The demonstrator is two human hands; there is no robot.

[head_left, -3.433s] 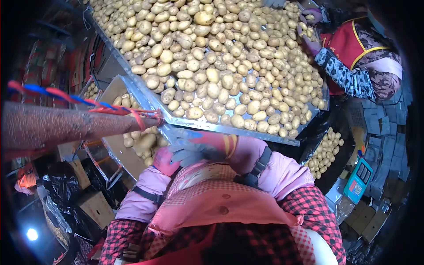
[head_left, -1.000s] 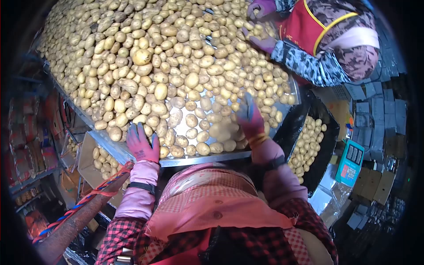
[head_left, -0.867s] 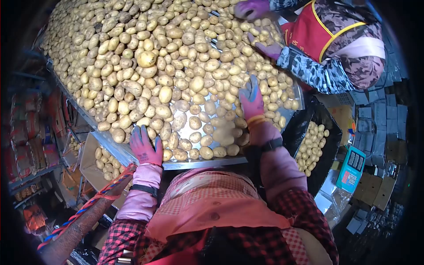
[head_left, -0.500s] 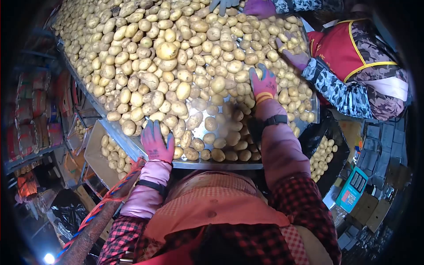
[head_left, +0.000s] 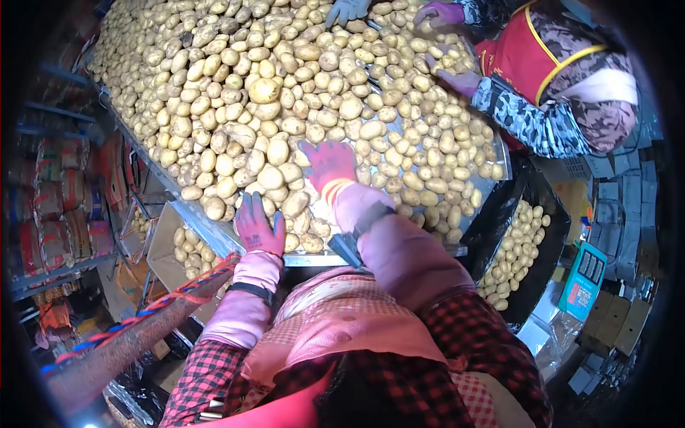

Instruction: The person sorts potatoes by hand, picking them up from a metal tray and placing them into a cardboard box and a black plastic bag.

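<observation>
Both of my hands wear pink and grey work gloves. At the near edge of the metal table (head_left: 444, 251), my left hand (head_left: 259, 224) lies with fingers stretched out, touching potatoes (head_left: 278, 151) at the front of the pile. My right hand (head_left: 331, 165) is over the middle of the near side, its fingers extended to the left against the heap, holding nothing that I can see. A bare shiny patch of metal shows beside its wrist. One larger potato (head_left: 264, 90) sits on top of the pile.
Across the table, a co-worker's gloved hand (head_left: 460, 80) works among the potatoes; another grey glove (head_left: 347, 11) is at the top. Boxes of potatoes (head_left: 515, 250) stand right and left (head_left: 191, 251). A teal scale (head_left: 583, 279) is at right, a rope-wrapped pole (head_left: 143, 342) at left.
My right hand has swept left across the table towards my left hand, and the potatoes at the near edge there have thinned out. The left hand stays at the edge.
</observation>
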